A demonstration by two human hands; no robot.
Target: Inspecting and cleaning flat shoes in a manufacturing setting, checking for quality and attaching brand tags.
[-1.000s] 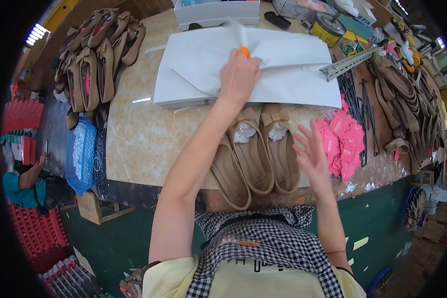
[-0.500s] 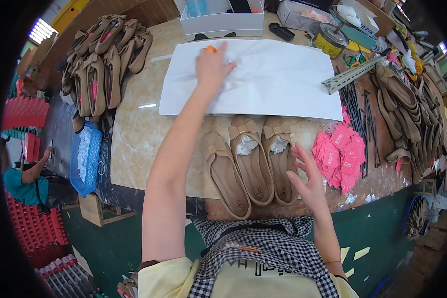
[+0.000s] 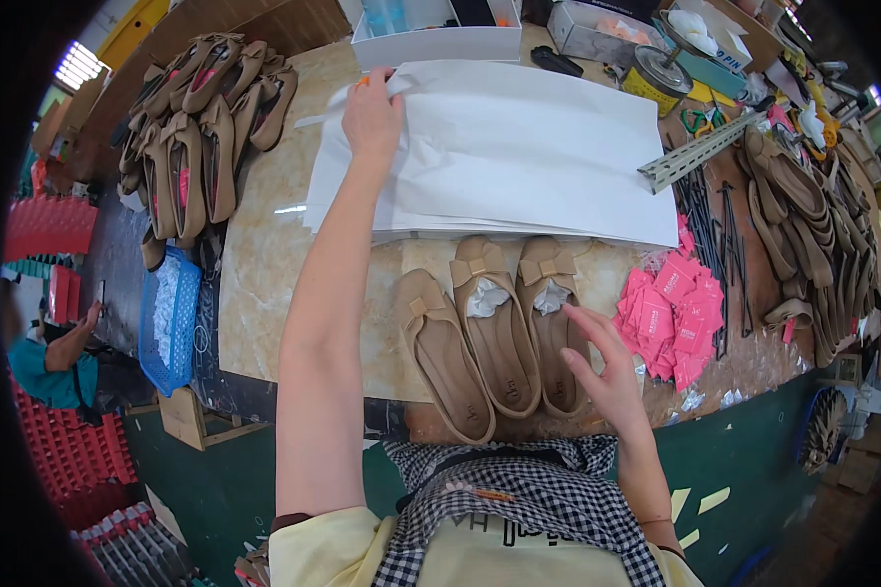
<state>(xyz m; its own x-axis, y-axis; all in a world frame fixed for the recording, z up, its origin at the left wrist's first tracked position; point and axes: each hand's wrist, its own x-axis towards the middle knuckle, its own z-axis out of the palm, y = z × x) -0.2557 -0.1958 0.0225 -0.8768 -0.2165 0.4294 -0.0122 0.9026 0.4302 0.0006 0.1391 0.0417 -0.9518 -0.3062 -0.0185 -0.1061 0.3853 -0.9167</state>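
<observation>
Head view: the left hand (image 3: 372,117) touches the far left of the white paper stack (image 3: 538,147), its grip unclear; the right hand (image 3: 609,370), loosely spread and empty, is at three tan shoes (image 3: 506,364) on the tabletop (image 3: 269,303); two hold crumpled wads (image 3: 487,297); the leftmost shoe (image 3: 447,367) shows none yet.

The wide white stack of sheets (image 3: 529,157) looks like matt, lightly creased paper. The three tan bow-topped shoes (image 3: 505,367) appear matt and suede-like. The beige marbled tabletop (image 3: 264,313) is smooth and glossy; the grey slotted bar (image 3: 700,157) looks metal, the blue latticed basket (image 3: 170,374) plastic.
</observation>
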